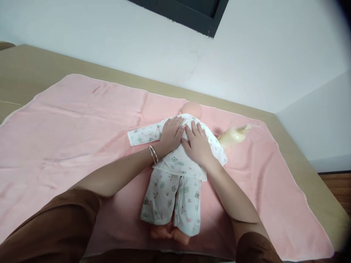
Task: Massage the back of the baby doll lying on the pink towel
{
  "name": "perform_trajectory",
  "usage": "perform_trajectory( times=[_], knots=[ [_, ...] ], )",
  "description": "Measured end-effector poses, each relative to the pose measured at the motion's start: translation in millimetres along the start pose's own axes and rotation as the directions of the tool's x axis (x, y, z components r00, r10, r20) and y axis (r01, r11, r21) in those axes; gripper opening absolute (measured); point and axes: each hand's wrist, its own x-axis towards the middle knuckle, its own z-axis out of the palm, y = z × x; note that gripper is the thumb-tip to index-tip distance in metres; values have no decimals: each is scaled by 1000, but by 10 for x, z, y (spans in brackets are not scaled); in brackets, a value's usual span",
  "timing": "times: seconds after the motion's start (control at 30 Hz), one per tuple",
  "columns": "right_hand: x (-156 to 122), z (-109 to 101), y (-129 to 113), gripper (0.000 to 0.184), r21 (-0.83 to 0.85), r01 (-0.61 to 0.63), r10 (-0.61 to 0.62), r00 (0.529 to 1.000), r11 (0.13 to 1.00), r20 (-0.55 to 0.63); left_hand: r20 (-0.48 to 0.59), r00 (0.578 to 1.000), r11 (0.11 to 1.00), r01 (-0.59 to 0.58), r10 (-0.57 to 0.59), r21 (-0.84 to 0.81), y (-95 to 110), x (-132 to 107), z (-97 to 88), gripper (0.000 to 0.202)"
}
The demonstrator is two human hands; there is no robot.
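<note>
A baby doll [191, 108] lies stretched out, its bald head toward the wall and its bare feet toward me. It wears a white printed top [178, 162] and matching trousers [160, 197]. My left hand [172, 132] rests flat on the upper part of the top, fingers extended. Beside it my right hand [197, 143] lies on the same top with its fingers spread. The fingertips of both hands come close together near the doll's neck. Two thin bangles circle my left wrist. The doll's face is hidden.
Under the doll spreads a pink blanket [82, 146] with some creases, on a wooden table [287, 146]. A pale yellow bottle-shaped thing [236, 134] lies at the doll's right side in the picture. Behind the table rises a white wall [109, 36] with a dark frame [189, 14].
</note>
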Motion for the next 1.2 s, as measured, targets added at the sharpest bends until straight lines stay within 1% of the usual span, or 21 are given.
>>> perform_trajectory(
  times=[0.1,0.2,0.33,0.4,0.47,0.5,0.57,0.63,0.7,0.77,0.8,0.83,0.87,0.9,0.97,1.0,1.03,1.07,1.1,1.13,1.2],
  knots=[
    [-116,-109,-95,62,-56,-2,6,998,998,65,8,1000,1000,4,-4,-4,-14,7,-9,51],
    [-278,-310,-152,63,-80,15,-2,988,997,156,17,1000,1000,19,-19,3,-12,13,-21,47],
    [-543,-704,-88,58,60,91,-104,954,994,280,50,997,998,50,-51,25,9,34,-42,45],
    [-675,-908,10,58,134,138,-173,938,981,299,77,996,997,45,-50,59,25,54,-62,46],
    [-790,-1088,149,59,153,145,-182,946,978,267,112,993,993,24,-37,116,51,74,-93,47],
    [-840,-1167,233,60,149,125,-157,960,981,233,130,991,989,13,-32,145,73,79,-113,47],
    [-929,-1304,424,61,130,43,-62,987,991,150,160,987,982,0,-31,189,154,74,-164,50],
    [-1011,-1416,630,63,124,-52,44,997,991,63,200,978,981,11,-50,193,305,38,-224,52],
    [-1088,-1507,823,66,145,-130,135,991,981,-25,284,956,993,48,-78,110,544,-23,-276,56],
    [-1147,-1569,977,67,188,-187,205,975,964,-83,398,915,985,127,-70,-119,855,-77,-292,52],
    [-1160,-1587,1035,67,208,-210,234,968,955,-95,453,888,942,212,-75,-259,1021,-86,-276,50],
    [-1159,-1594,1081,67,227,-231,258,961,946,-97,516,854,868,306,-69,-391,1183,-75,-240,48],
    [-1140,-1590,1117,67,245,-247,275,957,937,-87,583,810,764,417,-67,-491,1331,-39,-182,46],
    [-1105,-1575,1145,67,263,-254,282,957,931,-72,649,757,632,541,-78,-555,1456,21,-105,44],
    [-988,-1514,1189,67,292,-241,263,964,926,-40,781,616,265,774,-104,-575,1624,198,92,47],
    [-915,-1474,1208,67,298,-223,241,970,928,-25,825,555,98,832,-111,-547,1668,301,197,49],
    [-838,-1431,1226,68,291,-207,220,976,934,-10,856,506,-42,858,-107,-513,1692,402,298,51],
    [-763,-1389,1242,68,268,-200,205,979,943,7,871,476,-138,861,-116,-489,1701,494,387,52],
    [-694,-1350,1255,67,225,-205,207,978,953,16,876,461,-204,853,-141,-481,1701,572,460,52],
    [-635,-1315,1263,66,179,-211,212,977,961,13,874,457,-252,837,-166,-485,1698,632,514,52],
    [-552,-1263,1257,61,113,-209,211,977,971,-4,861,468,-302,807,-196,-508,1695,700,561,51]
  ],
)
